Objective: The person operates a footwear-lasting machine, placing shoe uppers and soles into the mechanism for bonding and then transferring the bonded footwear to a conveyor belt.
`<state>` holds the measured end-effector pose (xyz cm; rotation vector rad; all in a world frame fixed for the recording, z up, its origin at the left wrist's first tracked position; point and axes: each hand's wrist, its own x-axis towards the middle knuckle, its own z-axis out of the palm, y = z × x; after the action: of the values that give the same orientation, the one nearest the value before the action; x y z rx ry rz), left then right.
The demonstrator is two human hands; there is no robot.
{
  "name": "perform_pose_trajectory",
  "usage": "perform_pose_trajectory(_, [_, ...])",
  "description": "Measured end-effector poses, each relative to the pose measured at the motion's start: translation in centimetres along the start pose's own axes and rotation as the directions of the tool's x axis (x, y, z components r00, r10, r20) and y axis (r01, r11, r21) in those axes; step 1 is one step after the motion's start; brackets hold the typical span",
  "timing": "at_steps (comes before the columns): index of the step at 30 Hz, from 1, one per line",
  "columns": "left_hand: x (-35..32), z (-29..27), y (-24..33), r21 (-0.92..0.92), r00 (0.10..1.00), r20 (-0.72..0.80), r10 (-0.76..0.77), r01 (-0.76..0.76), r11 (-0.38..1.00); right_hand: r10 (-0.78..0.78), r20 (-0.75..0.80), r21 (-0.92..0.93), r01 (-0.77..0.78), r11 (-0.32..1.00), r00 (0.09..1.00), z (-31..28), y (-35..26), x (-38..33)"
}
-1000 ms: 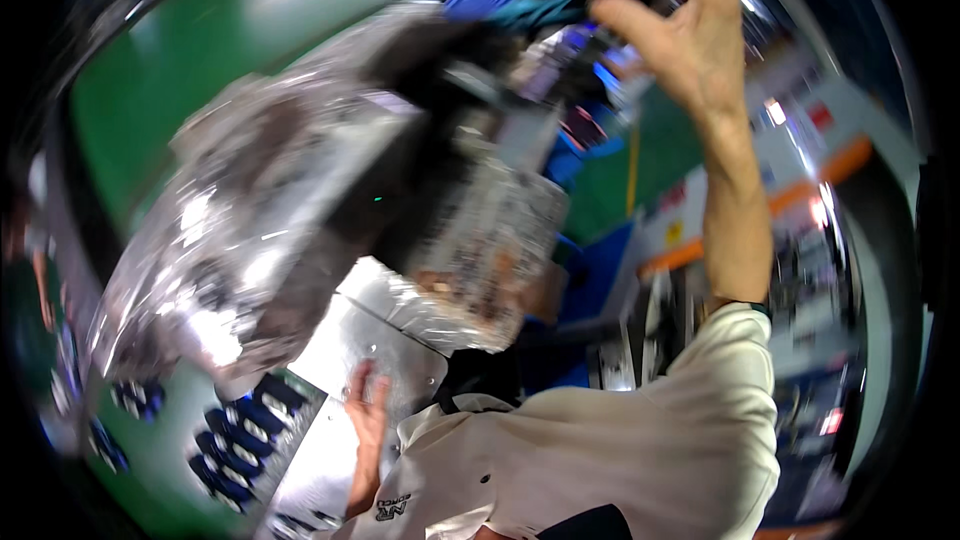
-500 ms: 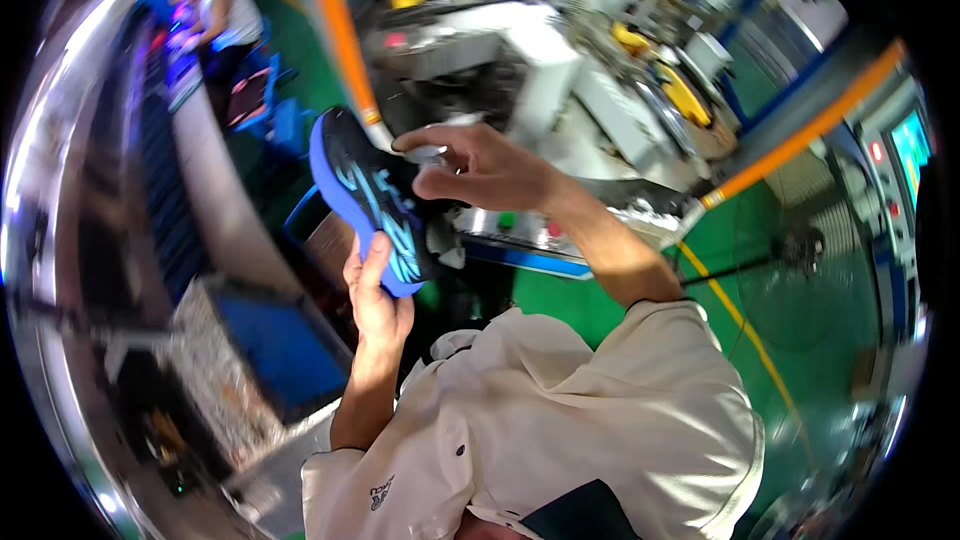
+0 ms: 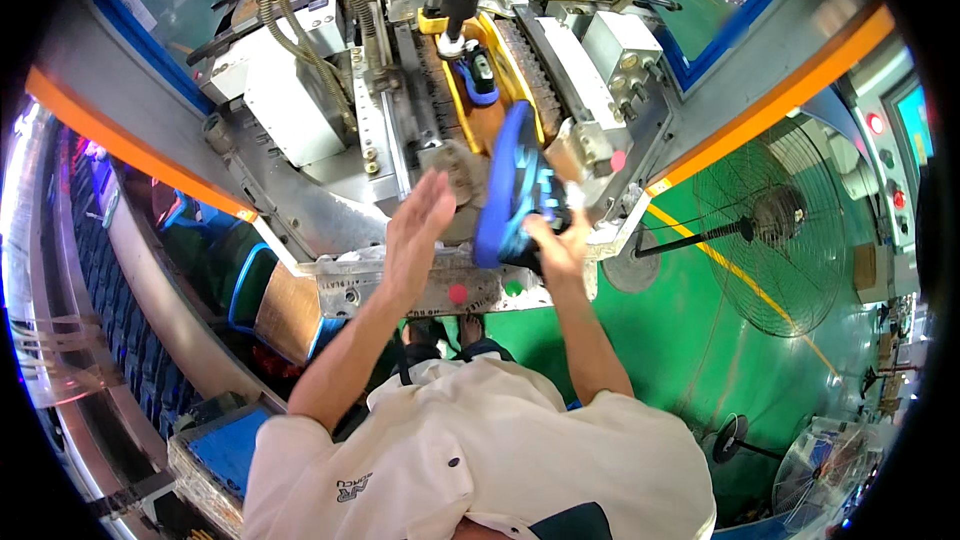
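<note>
A black shoe with a blue sole and light-blue markings (image 3: 522,180) is in my right hand (image 3: 562,245), gripped near its lower end. The shoe stands on edge, its sole turned to the left and its far end pointing into the machine. My left hand (image 3: 418,230) is free, its fingers stretched out, slightly smeared, apart from the shoe on its left side. Beyond the shoe, a second blue-and-black shoe piece (image 3: 480,78) sits in the machine's yellow-edged bay (image 3: 468,125), below a metal press rod (image 3: 460,5).
Metal blocks (image 3: 290,105) and ribbed hoses (image 3: 300,25) flank the bay. Orange-edged posts (image 3: 140,145) stand on both sides. A red button (image 3: 458,293) and a green button (image 3: 513,288) are on the front ledge. A caged fan (image 3: 775,220) stands right; a conveyor (image 3: 120,300) runs left.
My view has turned to face the machine. The shoe has passed from my left hand to my right, and my left hand has let go and opened.
</note>
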<state>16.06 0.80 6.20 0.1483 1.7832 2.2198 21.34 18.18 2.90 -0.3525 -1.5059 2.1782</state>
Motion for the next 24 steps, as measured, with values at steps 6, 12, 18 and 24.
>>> perform_pose_trajectory(6, [20.7,-0.9,-7.6,0.201,0.980,-0.197,-0.024,0.065,0.978,-0.122,-0.217,-0.185,0.082,0.979,0.969,-4.0,-3.7,0.8])
perform_pose_trajectory(12, [31.8,1.2,-9.9,0.775,0.962,-0.273,0.001,0.219,0.593,-0.231,-0.346,-0.473,0.043,0.880,0.909,-4.9,-5.2,2.9])
perform_pose_trajectory(18, [29.7,-2.3,-6.4,0.145,0.904,-0.320,-0.283,0.342,0.928,-0.131,-0.210,-0.529,0.000,0.849,0.969,-1.3,-5.3,16.0])
perform_pose_trajectory(24, [8.9,-10.4,2.4,-0.405,0.908,0.025,-0.419,0.392,0.826,0.408,-0.032,-0.894,-0.209,0.398,0.912,12.5,-1.1,27.1])
